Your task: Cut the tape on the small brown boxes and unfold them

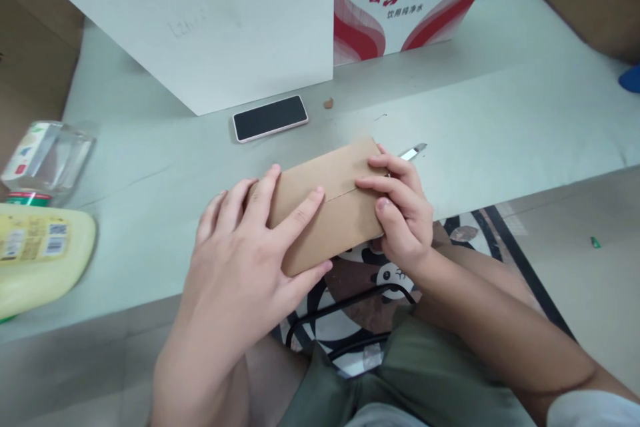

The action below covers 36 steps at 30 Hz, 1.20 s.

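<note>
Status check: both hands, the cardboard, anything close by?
Left hand and right hand holding brown cardboard. Knife blade showing just beyond right hand. Phone farther back.

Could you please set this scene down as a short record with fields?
Left hand: spread over the brown cardboard, thumb along its near edge
Right hand: gripping the cardboard's other end
Knife: blade showing beyond the right hand, rest hidden
Phone: lying on the table, screen dark
Boxes: white box, red-and-white box beside it
Far left: clear bottle, yellow bottle
</note>
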Each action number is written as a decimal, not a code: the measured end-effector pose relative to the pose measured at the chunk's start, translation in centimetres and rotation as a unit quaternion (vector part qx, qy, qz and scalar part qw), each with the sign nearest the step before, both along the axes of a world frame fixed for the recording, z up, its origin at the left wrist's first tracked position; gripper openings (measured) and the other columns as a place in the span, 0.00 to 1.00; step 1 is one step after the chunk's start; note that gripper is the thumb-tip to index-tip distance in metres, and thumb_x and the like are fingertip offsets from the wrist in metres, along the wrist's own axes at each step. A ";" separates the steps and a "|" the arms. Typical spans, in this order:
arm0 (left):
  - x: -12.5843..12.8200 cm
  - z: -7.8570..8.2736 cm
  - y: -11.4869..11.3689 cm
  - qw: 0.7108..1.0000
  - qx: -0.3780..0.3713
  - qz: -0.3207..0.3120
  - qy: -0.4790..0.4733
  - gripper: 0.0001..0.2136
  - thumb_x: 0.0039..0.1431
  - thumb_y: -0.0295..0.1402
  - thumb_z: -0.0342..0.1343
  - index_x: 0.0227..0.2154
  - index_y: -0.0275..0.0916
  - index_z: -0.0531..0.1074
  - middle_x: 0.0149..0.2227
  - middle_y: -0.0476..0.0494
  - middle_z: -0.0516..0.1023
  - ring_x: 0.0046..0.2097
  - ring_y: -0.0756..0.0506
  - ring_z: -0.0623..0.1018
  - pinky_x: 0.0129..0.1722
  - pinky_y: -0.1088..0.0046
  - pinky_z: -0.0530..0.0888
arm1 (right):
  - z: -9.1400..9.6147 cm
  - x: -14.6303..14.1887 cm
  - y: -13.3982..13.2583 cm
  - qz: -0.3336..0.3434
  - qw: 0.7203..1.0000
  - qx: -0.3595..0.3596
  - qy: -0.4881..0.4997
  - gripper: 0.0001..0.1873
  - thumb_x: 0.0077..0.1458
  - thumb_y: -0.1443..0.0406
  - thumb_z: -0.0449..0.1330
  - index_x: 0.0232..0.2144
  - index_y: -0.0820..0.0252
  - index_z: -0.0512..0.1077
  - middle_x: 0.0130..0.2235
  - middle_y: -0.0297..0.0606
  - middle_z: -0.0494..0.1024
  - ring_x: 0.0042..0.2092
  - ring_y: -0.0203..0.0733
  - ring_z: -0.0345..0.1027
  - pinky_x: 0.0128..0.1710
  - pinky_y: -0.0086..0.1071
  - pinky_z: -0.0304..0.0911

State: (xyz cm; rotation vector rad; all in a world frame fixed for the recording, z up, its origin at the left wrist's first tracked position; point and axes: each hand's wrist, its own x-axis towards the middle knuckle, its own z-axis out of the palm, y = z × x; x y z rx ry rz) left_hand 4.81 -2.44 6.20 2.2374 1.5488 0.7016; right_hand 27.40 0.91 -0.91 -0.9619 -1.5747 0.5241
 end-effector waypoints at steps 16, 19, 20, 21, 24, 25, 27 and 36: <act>-6.5 1.1 0.7 0.981 -0.067 0.134 -0.122 0.43 0.40 0.53 0.76 0.63 0.60 0.74 0.70 0.54 0.69 0.70 0.22 0.65 0.74 0.35 0.48 | -2.9 0.5 1.1 0.026 0.994 -0.071 0.075 0.25 0.68 0.47 0.48 0.62 0.43 0.63 0.66 0.43 0.66 0.70 0.55 0.61 0.67 0.57 0.63; -7.5 0.5 0.9 0.912 -0.032 0.252 -0.323 0.31 0.48 0.48 0.74 0.57 0.51 0.79 0.58 0.53 0.81 0.69 0.27 0.68 0.76 0.38 0.49 | -2.9 0.3 1.1 0.052 0.992 -0.098 0.053 0.24 0.69 0.49 0.50 0.62 0.45 0.63 0.65 0.45 0.68 0.68 0.52 0.64 0.65 0.54 0.66; -7.4 0.0 1.0 0.878 -0.021 0.274 -0.393 0.26 0.50 0.46 0.73 0.53 0.49 0.81 0.53 0.53 0.84 0.68 0.29 0.70 0.75 0.40 0.52 | -2.8 0.2 1.1 0.060 0.992 -0.104 0.038 0.24 0.69 0.49 0.50 0.62 0.46 0.63 0.65 0.46 0.68 0.68 0.51 0.64 0.65 0.53 0.66; -7.1 -0.6 1.3 0.843 -0.007 0.285 -0.456 0.21 0.52 0.45 0.71 0.49 0.48 0.82 0.49 0.53 0.85 0.67 0.30 0.72 0.75 0.41 0.55 | -2.6 0.1 1.0 0.072 0.991 -0.108 0.023 0.24 0.69 0.50 0.50 0.62 0.47 0.64 0.64 0.47 0.69 0.67 0.51 0.65 0.64 0.53 0.67; -6.1 -2.6 2.0 0.776 0.020 0.266 -0.571 0.16 0.56 0.48 0.67 0.43 0.46 0.83 0.45 0.52 0.87 0.66 0.34 0.74 0.73 0.51 0.64 | -2.4 -0.3 0.7 0.117 0.986 -0.115 -0.006 0.24 0.69 0.50 0.52 0.62 0.49 0.65 0.64 0.48 0.70 0.67 0.52 0.66 0.63 0.52 0.69; -5.7 -3.3 2.1 0.771 0.001 0.254 -0.584 0.17 0.56 0.50 0.67 0.42 0.46 0.83 0.45 0.51 0.87 0.65 0.36 0.74 0.72 0.56 0.66 | -2.3 -0.5 0.6 0.131 0.985 -0.113 -0.014 0.24 0.68 0.51 0.52 0.62 0.49 0.65 0.65 0.49 0.70 0.67 0.52 0.66 0.63 0.53 0.69; -5.1 -4.5 2.1 0.751 -0.053 0.251 -0.609 0.18 0.58 0.52 0.65 0.44 0.45 0.82 0.44 0.50 0.88 0.59 0.39 0.80 0.65 0.63 0.74 | -2.4 -0.7 0.4 0.152 0.983 -0.095 -0.027 0.26 0.68 0.51 0.54 0.64 0.48 0.64 0.67 0.49 0.67 0.69 0.52 0.63 0.65 0.54 0.67; -1.0 -7.2 0.7 0.603 -0.418 0.162 -0.660 0.23 0.62 0.57 0.60 0.48 0.44 0.80 0.40 0.42 0.88 0.47 0.34 0.87 0.48 0.55 0.85 | -2.4 0.6 0.3 0.114 0.989 -0.081 0.044 0.30 0.66 0.44 0.50 0.64 0.46 0.67 0.65 0.43 0.69 0.71 0.56 0.61 0.69 0.59 0.61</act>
